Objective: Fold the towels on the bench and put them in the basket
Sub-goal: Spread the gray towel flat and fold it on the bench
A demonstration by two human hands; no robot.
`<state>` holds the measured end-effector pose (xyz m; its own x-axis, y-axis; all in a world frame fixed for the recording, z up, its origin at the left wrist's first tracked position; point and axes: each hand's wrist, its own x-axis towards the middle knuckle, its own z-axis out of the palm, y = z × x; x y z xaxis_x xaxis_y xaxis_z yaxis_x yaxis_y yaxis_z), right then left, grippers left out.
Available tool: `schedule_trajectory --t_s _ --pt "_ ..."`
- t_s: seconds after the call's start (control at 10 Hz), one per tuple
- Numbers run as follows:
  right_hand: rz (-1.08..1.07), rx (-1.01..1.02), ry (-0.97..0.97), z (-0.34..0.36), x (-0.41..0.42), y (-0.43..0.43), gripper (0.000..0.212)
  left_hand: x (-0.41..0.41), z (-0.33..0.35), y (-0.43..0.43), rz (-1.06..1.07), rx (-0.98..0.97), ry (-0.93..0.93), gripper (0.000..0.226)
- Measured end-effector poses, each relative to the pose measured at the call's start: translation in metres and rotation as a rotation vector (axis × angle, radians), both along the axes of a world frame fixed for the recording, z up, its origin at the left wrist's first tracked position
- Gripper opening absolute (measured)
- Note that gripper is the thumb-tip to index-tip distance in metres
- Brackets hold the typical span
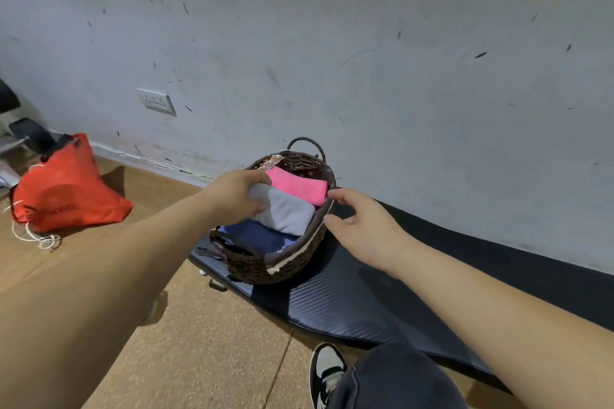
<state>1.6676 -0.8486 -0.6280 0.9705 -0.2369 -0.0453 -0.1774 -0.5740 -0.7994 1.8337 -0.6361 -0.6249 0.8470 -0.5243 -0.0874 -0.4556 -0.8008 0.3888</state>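
Observation:
A dark woven basket [292,262] stands on the left end of the black bench [365,302]. Inside it lie three folded towels side by side: a pink towel [299,188] at the far end, a grey towel [289,212] in the middle, and a dark blue towel [259,237] nearest me. My left hand [239,196] grips the left end of the grey towel, thumb on top. My right hand [362,226] hovers at the basket's right rim with fingers spread and nothing in it.
A red drawstring bag [66,189] lies on the brown floor at the left. A grey wall with a socket plate [156,101] runs behind the bench. My knee and a black-and-white shoe [327,372] are at the bottom, beside the bench's front edge.

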Motion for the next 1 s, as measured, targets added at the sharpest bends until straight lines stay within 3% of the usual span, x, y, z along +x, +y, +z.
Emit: schedule_trajectory --t_s 0.2,0.3,0.4,0.7,0.9,1.0 --pt "-0.015 0.009 0.018 0.0 0.006 0.0 0.05 -0.006 -0.014 -0.022 -0.084 0.421 -0.515 0.048" --pt "-0.009 -0.002 0.02 0.001 0.005 0.002 0.048 -0.015 -0.015 -0.036 -0.16 0.337 -0.458 0.05" --pt "-0.011 -0.007 0.025 0.001 0.005 0.002 0.047 -0.023 -0.028 -0.044 -0.102 0.266 -0.208 0.048" --pt "0.002 0.044 0.064 -0.008 0.008 0.003 0.042 -0.02 -0.053 -0.053 -0.112 0.528 -0.155 0.059" --pt "0.018 0.074 0.082 0.002 -0.013 -0.006 0.033 -0.02 -0.046 -0.05 -0.126 0.515 -0.146 0.054" --pt "-0.006 0.043 0.071 0.015 -0.028 -0.015 0.032 -0.031 -0.028 -0.049 -0.105 0.417 -0.267 0.044"
